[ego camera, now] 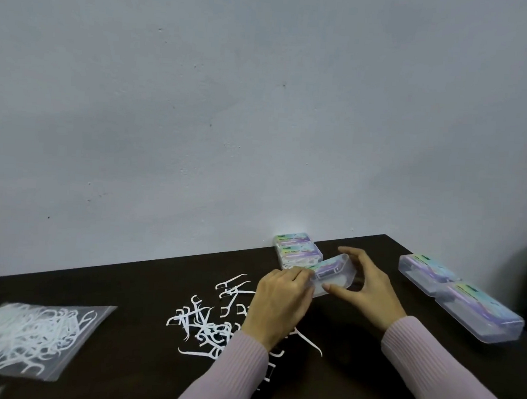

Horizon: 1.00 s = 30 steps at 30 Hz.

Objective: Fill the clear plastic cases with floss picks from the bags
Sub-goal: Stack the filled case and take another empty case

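Both hands are engaged on one clear plastic case (333, 273), held tilted just above the table (145, 287) near its far edge. The left hand (277, 308) grips the case's left end, fingers (294, 273) curled over it; the right hand (370, 290) holds the right end between thumb below and fingers arched over the top. Whether the lid is open or closed cannot be told.

Loose floss picks (208, 322) lie scattered on the table beside and under the left wrist. A bag of picks (28, 336) lies flat near the left edge. Two stacked cases (296, 250) sit at the far edge, just behind the held case. Two further cases (463, 298) lie in a row towards the right edge.

Risks, as judged:
- The case is smooth and held only by its ends; a slip would drop it onto the loose picks.
- The left sleeve (239, 367) overlies several picks; drawing the arm back could sweep them towards the near edge.
- The held case is close to the stacked pair and could knock them.
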### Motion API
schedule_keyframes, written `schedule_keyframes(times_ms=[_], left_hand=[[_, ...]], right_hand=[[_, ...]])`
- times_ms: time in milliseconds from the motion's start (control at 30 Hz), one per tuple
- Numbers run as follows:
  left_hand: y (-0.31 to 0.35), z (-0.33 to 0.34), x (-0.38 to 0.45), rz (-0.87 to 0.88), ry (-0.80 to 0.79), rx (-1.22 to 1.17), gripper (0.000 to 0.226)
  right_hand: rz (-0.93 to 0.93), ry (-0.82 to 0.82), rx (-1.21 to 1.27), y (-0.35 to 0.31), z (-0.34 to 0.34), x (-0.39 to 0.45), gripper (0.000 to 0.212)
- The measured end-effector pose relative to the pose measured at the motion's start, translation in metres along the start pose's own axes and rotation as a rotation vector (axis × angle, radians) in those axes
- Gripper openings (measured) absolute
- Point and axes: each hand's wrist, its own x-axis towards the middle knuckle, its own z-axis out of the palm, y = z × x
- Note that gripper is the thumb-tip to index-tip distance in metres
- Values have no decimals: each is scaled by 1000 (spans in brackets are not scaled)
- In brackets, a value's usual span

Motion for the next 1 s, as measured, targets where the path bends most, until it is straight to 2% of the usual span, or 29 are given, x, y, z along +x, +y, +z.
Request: schedule_keyframes(times_ms=[100, 367, 500, 667, 767, 833, 900, 1000], left_hand=[[2, -2, 0, 14, 43, -24, 29], [3, -2, -1, 19, 82, -2, 19], [4, -2, -1, -2, 70, 34, 31], [4, -4, -1, -48, 80, 53, 27], [1, -10, 1, -105, 123, 39, 26], [-2, -14, 3, -143, 151, 25, 27], [-6, -18, 5, -165, 175, 28, 17], [-8, -21, 6, -219, 177, 27, 28]], right_hand=[[-58, 42, -37, -2, 2, -2, 65], [-89, 35, -118, -5, 2, -5, 68], [-83, 20, -138, -6, 4, -5, 73], [-80, -12, -128, -9, 3, -7, 79], [-114, -26, -133, -10, 4, -8, 73], [-143, -42, -153, -10, 4, -9, 62], [-170, -68, -184, -12, 3, -9, 53], [-161, -94, -215, -13, 3, -9, 58]])
